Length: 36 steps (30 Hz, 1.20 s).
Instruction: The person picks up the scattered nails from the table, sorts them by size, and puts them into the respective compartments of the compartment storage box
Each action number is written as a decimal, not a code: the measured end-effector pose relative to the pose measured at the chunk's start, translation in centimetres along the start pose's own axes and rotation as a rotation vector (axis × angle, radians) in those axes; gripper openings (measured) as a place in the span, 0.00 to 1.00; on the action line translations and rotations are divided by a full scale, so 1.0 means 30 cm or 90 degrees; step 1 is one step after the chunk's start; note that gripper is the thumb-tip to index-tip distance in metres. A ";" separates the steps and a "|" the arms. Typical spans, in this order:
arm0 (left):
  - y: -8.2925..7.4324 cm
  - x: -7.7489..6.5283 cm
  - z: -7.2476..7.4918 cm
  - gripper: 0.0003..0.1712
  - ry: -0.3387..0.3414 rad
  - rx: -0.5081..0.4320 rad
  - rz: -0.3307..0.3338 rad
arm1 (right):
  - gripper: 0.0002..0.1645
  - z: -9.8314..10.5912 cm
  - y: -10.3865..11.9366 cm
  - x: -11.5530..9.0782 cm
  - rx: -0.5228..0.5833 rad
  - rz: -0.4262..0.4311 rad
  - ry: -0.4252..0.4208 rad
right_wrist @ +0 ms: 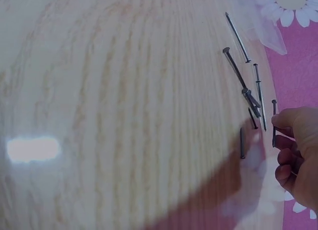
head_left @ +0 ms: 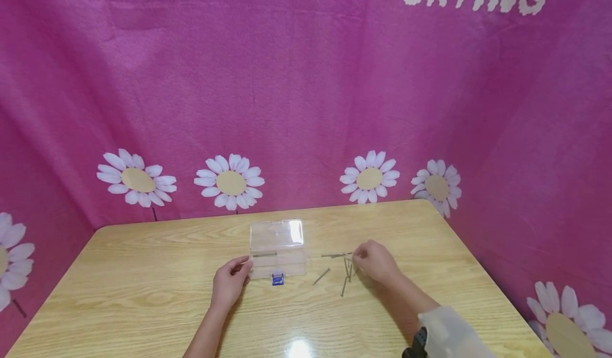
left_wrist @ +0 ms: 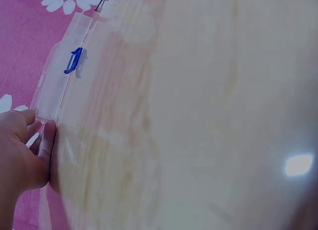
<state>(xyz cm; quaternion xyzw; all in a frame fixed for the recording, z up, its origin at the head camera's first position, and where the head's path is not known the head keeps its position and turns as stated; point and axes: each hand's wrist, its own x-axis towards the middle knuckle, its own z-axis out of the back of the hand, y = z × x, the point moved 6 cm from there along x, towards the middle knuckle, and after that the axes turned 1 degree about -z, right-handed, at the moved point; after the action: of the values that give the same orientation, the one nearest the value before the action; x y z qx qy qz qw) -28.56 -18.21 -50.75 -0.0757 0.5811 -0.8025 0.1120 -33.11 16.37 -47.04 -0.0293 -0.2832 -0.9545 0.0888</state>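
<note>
A clear plastic box [head_left: 278,265] stands with its lid [head_left: 274,234] raised at the back and a blue latch [head_left: 278,279] at the front. One nail [head_left: 264,254] lies inside it. My left hand [head_left: 229,283] holds the box by its left end, with thumb and fingers at the corner. Over on the right, my right hand [head_left: 377,262] pinches a nail [right_wrist: 274,135] between thumb and finger. Several loose nails [right_wrist: 241,73] lie just beside that hand, some crossing each other. A single nail [head_left: 322,276] rests between the box and the pile.
Everything is on a light wood-grain table [head_left: 158,283]. A pink cloth [head_left: 296,97] with printed daisies hangs behind and beside it. Light glares off the front of the tabletop. A dark device [head_left: 417,343] sits by the right sleeve [head_left: 451,331].
</note>
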 end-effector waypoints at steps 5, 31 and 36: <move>-0.002 -0.001 0.000 0.18 0.001 0.003 -0.001 | 0.04 0.008 0.025 0.012 0.013 0.013 0.000; -0.004 -0.004 0.000 0.18 -0.002 0.006 -0.004 | 0.04 -0.043 0.240 0.052 0.011 0.065 0.041; -0.007 -0.006 0.002 0.18 -0.003 0.010 -0.009 | 0.04 -0.049 0.291 0.063 -0.008 0.106 0.032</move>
<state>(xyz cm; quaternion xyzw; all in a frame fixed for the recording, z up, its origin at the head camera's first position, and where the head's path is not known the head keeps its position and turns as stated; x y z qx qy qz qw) -28.40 -18.17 -50.54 -0.0806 0.5741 -0.8076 0.1085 -33.35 8.11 -43.39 -0.0294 -0.2717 -0.9459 0.1748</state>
